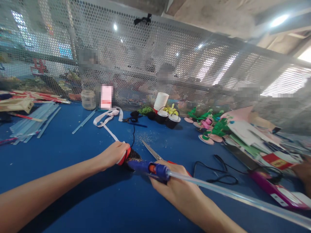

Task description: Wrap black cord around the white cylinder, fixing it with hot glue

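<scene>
My left hand (pixel 114 154) is closed around a small red and black object (pixel 128 156) on the blue table, with a white ribbon (pixel 108 124) running from it toward the back. My right hand (pixel 173 181) grips a blue glue gun (pixel 148 167) whose nozzle touches that object. A long clear glue stick (pixel 233 195) sticks out of the gun's back toward the lower right. Scissors (pixel 152 150) lie just behind the gun, blades pointing away.
A black cord (pixel 218 170) loops to the right. Green and pink craft pieces (pixel 210 126) and paper sheets (pixel 252 136) crowd the right. Cups (pixel 160 103), small black pots (pixel 167 118) and a jar (pixel 88 99) stand by the perforated screen (pixel 155 61). Clear glue sticks (pixel 34 121) lie at left.
</scene>
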Action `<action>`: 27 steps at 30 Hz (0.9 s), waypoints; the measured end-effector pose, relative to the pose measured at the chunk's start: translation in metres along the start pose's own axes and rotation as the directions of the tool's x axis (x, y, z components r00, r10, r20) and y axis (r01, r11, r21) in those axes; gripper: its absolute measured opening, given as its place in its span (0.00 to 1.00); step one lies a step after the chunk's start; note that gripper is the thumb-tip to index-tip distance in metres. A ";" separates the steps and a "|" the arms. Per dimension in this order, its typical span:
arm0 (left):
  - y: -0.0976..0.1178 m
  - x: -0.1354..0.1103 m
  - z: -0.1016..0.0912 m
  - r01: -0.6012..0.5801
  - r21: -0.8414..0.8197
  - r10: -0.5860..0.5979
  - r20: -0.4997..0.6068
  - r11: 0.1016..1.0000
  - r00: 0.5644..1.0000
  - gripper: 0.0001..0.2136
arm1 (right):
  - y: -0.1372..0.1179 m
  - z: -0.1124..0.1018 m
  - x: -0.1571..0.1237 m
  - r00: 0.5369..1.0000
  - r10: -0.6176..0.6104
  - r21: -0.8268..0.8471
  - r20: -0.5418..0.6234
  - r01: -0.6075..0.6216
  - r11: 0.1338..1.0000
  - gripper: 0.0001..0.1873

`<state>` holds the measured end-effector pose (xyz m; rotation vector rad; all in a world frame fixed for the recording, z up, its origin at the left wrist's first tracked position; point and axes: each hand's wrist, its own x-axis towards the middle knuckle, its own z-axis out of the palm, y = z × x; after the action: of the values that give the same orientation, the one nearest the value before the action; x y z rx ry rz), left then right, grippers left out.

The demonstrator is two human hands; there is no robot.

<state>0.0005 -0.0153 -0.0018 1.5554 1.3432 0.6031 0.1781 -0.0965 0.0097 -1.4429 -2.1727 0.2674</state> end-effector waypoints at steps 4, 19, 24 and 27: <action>0.001 -0.001 0.000 -0.010 -0.019 0.011 0.028 1.000 1.000 0.14 | 0.005 0.002 0.004 0.995 0.024 -0.018 -0.096 -0.026 1.000 0.06; 0.004 -0.004 -0.001 -0.027 0.006 0.027 0.011 1.000 1.000 0.14 | 0.010 0.001 0.020 0.976 0.143 -0.010 -0.163 -0.146 0.989 0.09; 0.010 -0.007 -0.001 -0.040 0.035 0.040 0.020 0.999 0.999 0.14 | 0.011 0.001 0.025 0.976 0.170 0.034 -0.136 -0.167 0.985 0.10; 0.013 -0.008 0.000 -0.041 0.056 0.039 0.032 0.998 0.999 0.15 | 0.009 -0.002 0.028 0.964 0.258 0.155 -0.058 -0.246 0.957 0.10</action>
<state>0.0040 -0.0222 0.0120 1.6349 1.3183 0.5675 0.1779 -0.0680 0.0155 -1.6171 -1.8645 0.4442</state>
